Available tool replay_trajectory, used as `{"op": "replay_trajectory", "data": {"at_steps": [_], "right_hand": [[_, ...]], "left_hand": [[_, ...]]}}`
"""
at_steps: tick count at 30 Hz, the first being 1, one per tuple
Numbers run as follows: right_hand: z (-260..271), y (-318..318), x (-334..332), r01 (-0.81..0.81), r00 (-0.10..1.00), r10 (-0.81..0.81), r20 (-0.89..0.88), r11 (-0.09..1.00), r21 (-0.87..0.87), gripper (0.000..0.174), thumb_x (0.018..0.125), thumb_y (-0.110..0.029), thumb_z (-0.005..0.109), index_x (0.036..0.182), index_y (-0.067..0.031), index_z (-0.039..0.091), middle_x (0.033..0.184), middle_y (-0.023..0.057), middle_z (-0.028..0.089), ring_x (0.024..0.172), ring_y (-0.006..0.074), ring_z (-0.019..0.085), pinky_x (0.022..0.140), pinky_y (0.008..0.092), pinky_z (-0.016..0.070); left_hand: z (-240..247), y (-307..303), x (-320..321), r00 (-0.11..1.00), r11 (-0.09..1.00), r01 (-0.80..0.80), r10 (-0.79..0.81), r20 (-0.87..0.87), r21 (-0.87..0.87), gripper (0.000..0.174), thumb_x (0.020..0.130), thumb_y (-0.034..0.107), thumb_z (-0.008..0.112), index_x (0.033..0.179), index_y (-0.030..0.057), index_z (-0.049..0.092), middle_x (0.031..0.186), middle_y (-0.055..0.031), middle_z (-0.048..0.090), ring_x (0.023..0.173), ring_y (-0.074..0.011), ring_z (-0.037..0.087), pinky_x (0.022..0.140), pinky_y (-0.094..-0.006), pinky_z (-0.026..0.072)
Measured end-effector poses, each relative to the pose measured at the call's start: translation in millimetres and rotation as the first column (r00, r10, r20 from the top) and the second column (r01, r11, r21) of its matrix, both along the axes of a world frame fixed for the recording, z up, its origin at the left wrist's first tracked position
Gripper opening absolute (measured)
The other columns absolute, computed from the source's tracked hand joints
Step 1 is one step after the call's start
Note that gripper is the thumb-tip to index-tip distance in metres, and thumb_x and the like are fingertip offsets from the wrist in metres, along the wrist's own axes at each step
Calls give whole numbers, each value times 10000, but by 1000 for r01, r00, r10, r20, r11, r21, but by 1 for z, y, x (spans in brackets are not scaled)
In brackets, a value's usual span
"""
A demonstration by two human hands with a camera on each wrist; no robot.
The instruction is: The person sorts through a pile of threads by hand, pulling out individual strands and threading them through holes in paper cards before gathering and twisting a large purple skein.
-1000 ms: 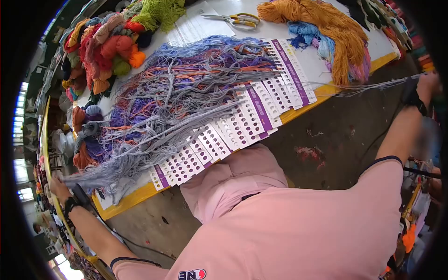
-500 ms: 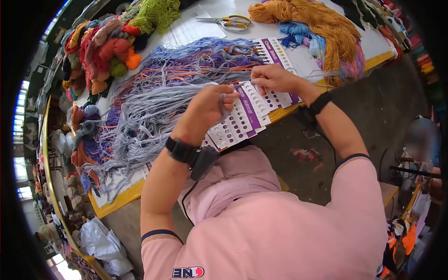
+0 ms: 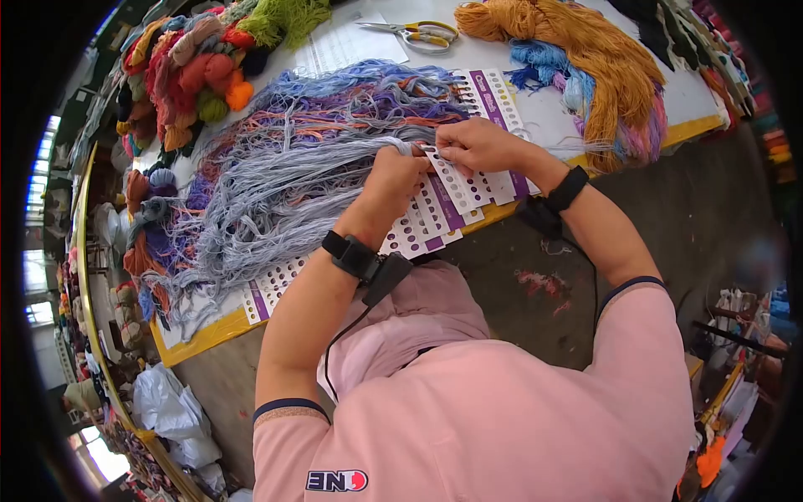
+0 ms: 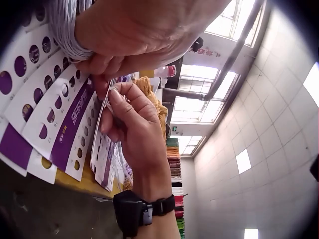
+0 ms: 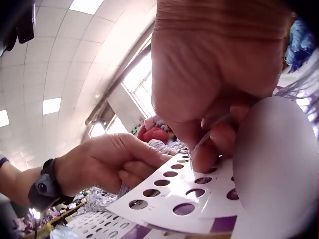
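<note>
Grey-blue yarn (image 3: pixel 284 176) lies in long strands over the table, its end gathered at the left hand (image 3: pixel 393 182), which grips the bundle beside a white punched card (image 3: pixel 454 178). Close on the other side of that card is the right hand (image 3: pixel 483 149). In the left wrist view the right hand (image 4: pixel 142 129) pinches a thin pale strand at the card's edge with thumb and forefinger. The right wrist view shows a strand crossing the curled fingers of the right hand (image 5: pixel 214 74), above the card's holes, and the left hand (image 5: pixel 107 162) at its far edge.
More purple-banded cards (image 3: pixel 489 92) overlap along the yellow table edge (image 3: pixel 209 335). Scissors (image 3: pixel 427 36) and printed paper (image 3: pixel 335 50) lie farther back. Orange-brown yarn (image 3: pixel 619 84) is at the right, red skeins (image 3: pixel 201 75) at the back left.
Both hands have come in from far apart, where they held the yarn stretched, to meet at the card. Over the last half second the left hand moved slightly right, closer to the right hand.
</note>
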State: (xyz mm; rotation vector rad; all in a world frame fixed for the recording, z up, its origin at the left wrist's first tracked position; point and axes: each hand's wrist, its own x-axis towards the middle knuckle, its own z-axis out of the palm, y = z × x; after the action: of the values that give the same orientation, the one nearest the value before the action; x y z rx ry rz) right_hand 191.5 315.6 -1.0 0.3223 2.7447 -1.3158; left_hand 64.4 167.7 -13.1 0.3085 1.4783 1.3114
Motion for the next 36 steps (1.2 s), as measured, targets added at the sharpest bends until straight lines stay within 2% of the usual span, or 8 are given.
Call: {"op": "replay_trajectory", "data": {"at_steps": [6,10,13,17,21,24,30,36], "right_hand": [[-20,0,-11,-43,906,246,-346,864,501,93,946,-111,541,874,-53,544,607,47,624,545,133,618,556,326,474],[6,-3,-3,1,1000,1,18,998,-66,98,943,-100,546,868,-36,543,620,71,633,499,129,600,481,301,466],[0,4,-2,8,999,-2,43,991,-131,82,937,-82,536,880,-23,548,597,54,626,497,116,596,474,277,469],[3,0,-5,29,997,-23,68,997,-74,83,926,-52,527,862,-12,563,620,54,638,497,117,601,473,267,475],[2,-2,-4,73,997,-68,48,991,-115,109,941,-65,529,853,-9,560,605,51,631,483,113,595,464,267,472],[-2,-3,-3,73,997,-73,7,991,-116,122,951,-69,525,845,-14,553,602,49,626,482,108,592,459,260,467],[-5,-4,-1,67,998,-69,-13,990,-128,126,960,-73,512,847,-26,543,598,46,623,478,106,590,453,257,463],[-5,-5,-2,67,998,-69,-16,993,-100,122,959,-79,509,853,-30,542,588,41,622,477,109,594,449,260,463]], "left_hand": [[-5,2,-1,992,999,44,-45,-117,-10,54,828,-18,609,803,30,608,667,-18,567,489,-61,408,423,-243,268],[-21,7,-1,879,991,79,-120,-462,-107,63,818,38,619,768,7,644,648,-26,608,493,-71,449,427,-244,310],[-12,-4,-17,516,973,140,-230,-825,-183,120,813,92,620,780,-9,676,688,-54,672,509,-97,520,459,-264,390],[-12,-9,-31,679,949,99,-285,-677,-299,221,715,218,695,788,11,721,704,-161,686,664,-270,679,639,-367,518],[-10,-18,-21,671,983,120,-181,-719,-135,207,764,179,723,836,-14,709,667,-107,662,597,-194,634,575,-328,485],[-5,-27,-28,985,991,124,-116,-131,57,193,843,140,697,913,-39,685,716,-21,616,590,-86,500,494,-251,373],[17,-27,-21,929,995,-51,13,371,91,102,902,69,610,922,-30,595,794,-40,597,642,-64,452,471,-190,316],[9,-32,-36,897,984,131,-168,409,119,125,945,125,558,914,4,565,759,-3,558,523,-29,347,439,-182,260]]}}
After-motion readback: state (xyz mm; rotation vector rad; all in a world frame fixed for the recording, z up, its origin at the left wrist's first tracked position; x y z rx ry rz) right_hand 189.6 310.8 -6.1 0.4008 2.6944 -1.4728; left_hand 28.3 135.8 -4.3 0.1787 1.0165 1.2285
